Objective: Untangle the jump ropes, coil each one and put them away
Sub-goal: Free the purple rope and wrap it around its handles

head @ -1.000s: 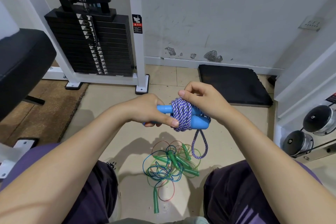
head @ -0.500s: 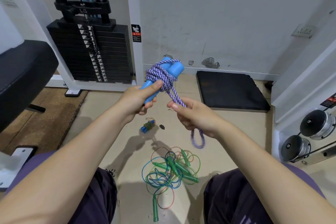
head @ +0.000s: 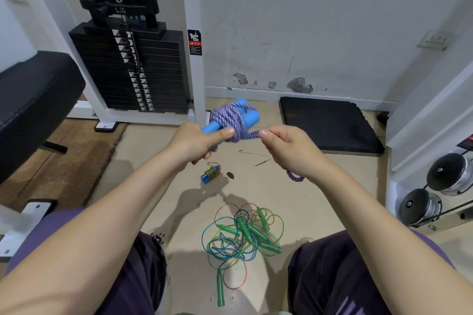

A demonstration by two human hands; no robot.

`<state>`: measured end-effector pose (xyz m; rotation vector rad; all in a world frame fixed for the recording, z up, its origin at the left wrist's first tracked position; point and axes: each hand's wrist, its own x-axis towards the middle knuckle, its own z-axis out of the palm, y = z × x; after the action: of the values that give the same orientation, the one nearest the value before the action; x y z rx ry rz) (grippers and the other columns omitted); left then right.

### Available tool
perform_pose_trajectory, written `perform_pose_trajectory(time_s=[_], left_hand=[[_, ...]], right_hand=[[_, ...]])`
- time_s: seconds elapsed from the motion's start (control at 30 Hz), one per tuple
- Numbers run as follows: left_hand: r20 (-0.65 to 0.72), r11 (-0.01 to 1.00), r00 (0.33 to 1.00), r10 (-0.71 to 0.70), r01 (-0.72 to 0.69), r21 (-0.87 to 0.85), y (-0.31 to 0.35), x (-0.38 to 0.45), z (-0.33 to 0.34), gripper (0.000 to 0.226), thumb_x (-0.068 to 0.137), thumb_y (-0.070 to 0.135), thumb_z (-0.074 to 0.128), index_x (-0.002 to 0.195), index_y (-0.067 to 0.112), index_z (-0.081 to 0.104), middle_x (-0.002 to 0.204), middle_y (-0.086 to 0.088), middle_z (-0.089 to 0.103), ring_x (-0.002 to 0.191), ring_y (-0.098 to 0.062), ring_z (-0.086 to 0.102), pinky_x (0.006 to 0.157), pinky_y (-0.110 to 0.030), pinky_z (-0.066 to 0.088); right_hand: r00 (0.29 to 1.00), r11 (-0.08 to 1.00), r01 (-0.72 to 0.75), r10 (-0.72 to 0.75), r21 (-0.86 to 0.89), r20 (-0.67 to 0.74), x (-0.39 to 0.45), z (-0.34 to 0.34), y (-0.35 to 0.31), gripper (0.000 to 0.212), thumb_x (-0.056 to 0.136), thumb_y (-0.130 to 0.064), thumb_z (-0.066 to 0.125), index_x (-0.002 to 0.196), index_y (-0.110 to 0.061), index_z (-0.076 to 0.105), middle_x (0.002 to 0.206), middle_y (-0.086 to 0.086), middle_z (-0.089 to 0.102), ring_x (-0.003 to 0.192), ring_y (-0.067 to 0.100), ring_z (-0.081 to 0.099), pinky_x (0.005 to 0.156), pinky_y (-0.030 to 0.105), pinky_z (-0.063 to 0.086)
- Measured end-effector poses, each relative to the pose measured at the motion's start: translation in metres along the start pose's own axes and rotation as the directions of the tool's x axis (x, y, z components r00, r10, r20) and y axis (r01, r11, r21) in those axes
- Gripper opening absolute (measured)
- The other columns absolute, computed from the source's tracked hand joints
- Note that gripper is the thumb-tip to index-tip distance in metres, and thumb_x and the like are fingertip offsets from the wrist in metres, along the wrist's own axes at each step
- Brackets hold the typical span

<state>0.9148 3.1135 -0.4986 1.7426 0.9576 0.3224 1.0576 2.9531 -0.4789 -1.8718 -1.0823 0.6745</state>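
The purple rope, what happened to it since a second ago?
The left hand tipped the blue handles up from level to slanted. The right hand let go of the wrapped purple rope on top and now pinches its loose end, pulling it sideways. The green rope tangle on the floor stayed put.

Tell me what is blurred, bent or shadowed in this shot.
Head view: the purple rope wound on the blue handles is motion-blurred; the wide lens bows the white machine post and stretches both forearms; the arms' shadows fall on the floor near the green rope tangle, which stays sharp.
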Motion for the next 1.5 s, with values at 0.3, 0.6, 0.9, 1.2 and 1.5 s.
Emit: perform_pose_trajectory(time_s=[0.3, 0.6, 0.9, 1.2, 1.5], left_hand=[[0.509, 0.932, 0.861, -0.028, -0.162, 0.325, 0.01, -0.016, 0.004, 0.049, 0.08, 0.057, 0.07, 0.065, 0.012, 0.059, 0.043, -0.003, 0.048, 0.04, -0.016, 0.042, 0.048, -0.024, 0.037], [0.548, 0.921, 0.836, -0.028, -0.193, 0.34, -0.002, -0.017, 0.008, 0.045, 0.081, 0.053, 0.072, 0.076, 0.01, 0.06, 0.052, -0.003, 0.059, 0.045, -0.018, 0.055, 0.056, -0.028, 0.05], [0.59, 0.968, 0.795, 0.137, -0.233, 0.089, -0.005, -0.023, 0.022, 0.051, 0.07, 0.059, 0.079, 0.112, 0.034, 0.065, 0.105, 0.007, 0.073, 0.096, -0.012, 0.071, 0.085, -0.041, 0.058], [0.538, 0.972, 0.831, 0.144, -0.22, 0.079, -0.007, -0.023, 0.035, 0.058, 0.054, 0.064, 0.072, 0.097, 0.025, 0.073, 0.092, -0.003, 0.075, 0.074, -0.012, 0.067, 0.078, -0.04, 0.057], [0.438, 0.938, 0.879, 0.19, -0.294, 0.182, -0.008, -0.019, 0.035, 0.057, 0.061, 0.074, 0.065, 0.083, 0.021, 0.07, 0.076, -0.003, 0.069, 0.072, -0.02, 0.065, 0.07, -0.037, 0.054]], right_hand=[[0.989, 0.957, 0.128, -0.142, -0.258, -0.034, 0.004, -0.014, 0.004, 0.035, 0.097, -0.027, 0.056, 0.063, -0.018, 0.054, 0.08, 0.001, 0.043, 0.073, 0.009, 0.046, 0.069, 0.029, 0.038], [0.99, 0.998, 0.027, -0.018, -0.062, 0.138, 0.0, -0.015, 0.01, 0.036, 0.097, -0.032, 0.056, 0.066, -0.014, 0.05, 0.062, -0.002, 0.039, 0.058, 0.01, 0.036, 0.055, 0.025, 0.031], [0.97, 0.974, 0.181, -0.154, -0.138, 0.187, 0.001, 0.011, 0.008, 0.034, 0.093, -0.028, 0.062, 0.08, 0.004, 0.065, 0.085, 0.024, 0.061, 0.072, 0.017, 0.053, 0.07, 0.037, 0.047], [0.993, 0.994, -0.03, 0.041, -0.101, 0.11, 0.001, 0.005, 0.005, 0.058, 0.07, -0.043, 0.082, 0.071, 0.008, 0.055, 0.06, 0.016, 0.045, 0.055, 0.022, 0.04, 0.049, 0.036, 0.034], [0.993, 0.979, 0.113, -0.116, -0.172, -0.011, 0.004, -0.007, 0.005, 0.067, 0.059, -0.055, 0.077, 0.057, 0.003, 0.043, 0.071, 0.008, 0.043, 0.063, 0.015, 0.043, 0.06, 0.031, 0.037]])
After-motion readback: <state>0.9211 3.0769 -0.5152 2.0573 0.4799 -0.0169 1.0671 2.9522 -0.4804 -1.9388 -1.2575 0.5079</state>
